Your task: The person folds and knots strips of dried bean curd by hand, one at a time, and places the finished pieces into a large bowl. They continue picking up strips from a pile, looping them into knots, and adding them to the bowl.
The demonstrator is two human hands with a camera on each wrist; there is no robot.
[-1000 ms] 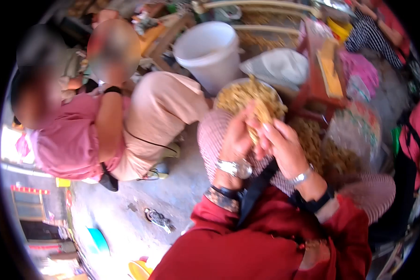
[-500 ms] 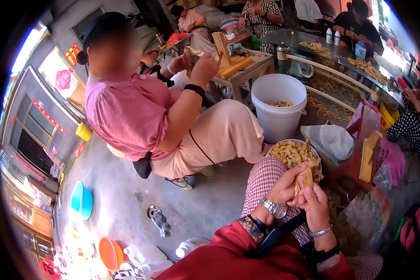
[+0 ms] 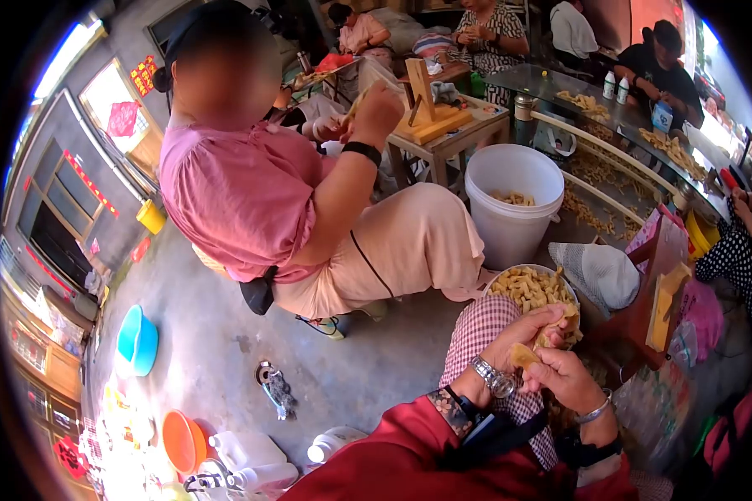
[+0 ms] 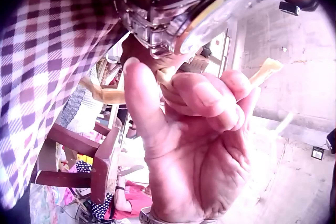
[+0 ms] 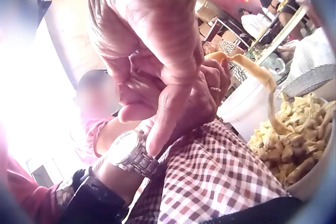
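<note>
Both hands work close together above the checked trouser leg [image 3: 480, 330], sharing a pale yellow, soft strip [image 5: 257, 69]. My left hand [image 3: 518, 338], wearing a watch, holds the strip, and one length droops from its fingers toward the bowl. My right hand [image 3: 568, 380], with a bracelet, pinches another part of the strip between curled fingers, as the left wrist view shows. Strip ends stick out on both sides of the hands there; the middle is hidden by the fingers. Beyond the hands, a bowl [image 3: 522, 267] is heaped with short, knotted yellow pieces [image 3: 530, 288].
A white bucket [image 3: 510, 213] with some pieces inside stands behind the bowl. Right of it lie a white mesh sack [image 3: 597, 275] and a red-brown wooden stool [image 3: 664, 250]. A person in pink [image 3: 234, 192] sits at the left. Basins [image 3: 138, 341] and plastic jugs [image 3: 246, 451] stand on the floor.
The head view has swung up and left, so more of the yard and other people shows. My hands have drawn slightly apart, and the strip between them has shifted.
</note>
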